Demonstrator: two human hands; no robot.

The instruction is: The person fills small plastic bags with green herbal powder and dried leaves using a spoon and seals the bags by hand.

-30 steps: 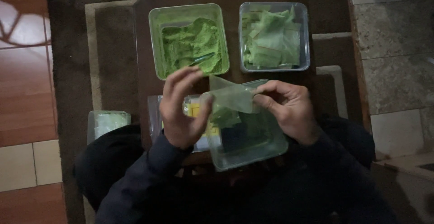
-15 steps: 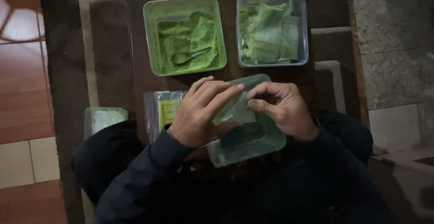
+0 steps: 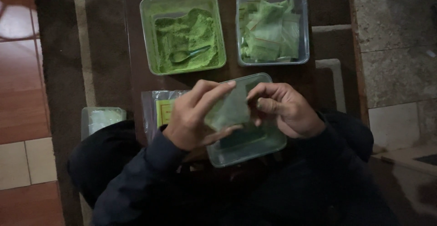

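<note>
Pouch (image 3: 226, 111), small, clear thin plastic, flat and squarish, held between both hands above a clear tub (image 3: 248, 141) at the near table edge; left hand (image 3: 196, 114) pinches pouch, fingers on top, thumb under; right hand (image 3: 284, 107) pinches its right edge with curled fingertips; tub rectangular, rounded corners, translucent, contents dim, can't tell; table (image 3: 136, 34) dark brown wood; far left, green tub (image 3: 182, 32) of fine powdery green stuff, grainy surface, small spoon (image 3: 190, 54) lying in it; far right, clear tub (image 3: 272, 28) piled with flat filled green pouches, glossy; plastic packet (image 3: 157, 110) with yellow label lies flat just left of left hand; another pale lidded tub (image 3: 102, 119) on rug, well left; dark sleeves, lap below.
</note>
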